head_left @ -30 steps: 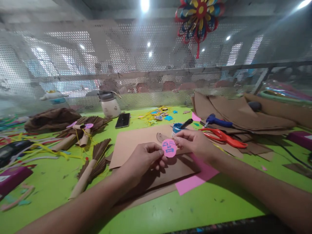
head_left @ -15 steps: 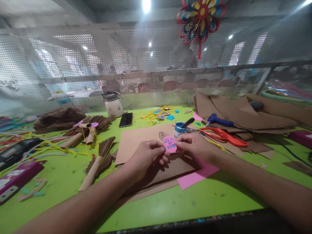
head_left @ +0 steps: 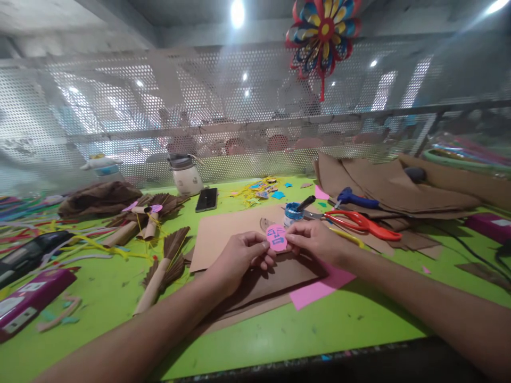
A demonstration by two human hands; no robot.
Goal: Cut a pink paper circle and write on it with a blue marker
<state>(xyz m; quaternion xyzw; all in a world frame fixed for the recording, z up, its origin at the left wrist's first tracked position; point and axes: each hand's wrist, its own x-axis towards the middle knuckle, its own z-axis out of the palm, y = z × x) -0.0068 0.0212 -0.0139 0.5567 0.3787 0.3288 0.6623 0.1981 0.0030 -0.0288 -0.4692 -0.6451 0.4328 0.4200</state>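
Observation:
A small pink paper disc [head_left: 277, 237] with blue marks on it is pinched between both hands, tilted nearly flat just above brown cardboard sheets [head_left: 223, 234]. My left hand [head_left: 239, 258] grips its left edge with thumb and fingers curled. My right hand [head_left: 315, 242] pinches its right edge. Under the cardboard a pink paper sheet [head_left: 319, 290] sticks out. A blue pot [head_left: 291, 213] with a dark tool standing in it sits just behind my right hand.
Orange scissors [head_left: 363, 223] and a blue-handled tool [head_left: 357, 199] lie to the right by stacked brown paper [head_left: 399, 186]. Brown paper brooms [head_left: 159, 268], a phone [head_left: 206, 199], a white jar [head_left: 186, 175] and coloured scraps cover the green table [head_left: 279, 330]. A mesh wall [head_left: 239, 106] stands behind.
The pink disc has gone from facing me upright to lying nearly flat, lower over the cardboard. Both hands stayed on it. The view has shifted slightly.

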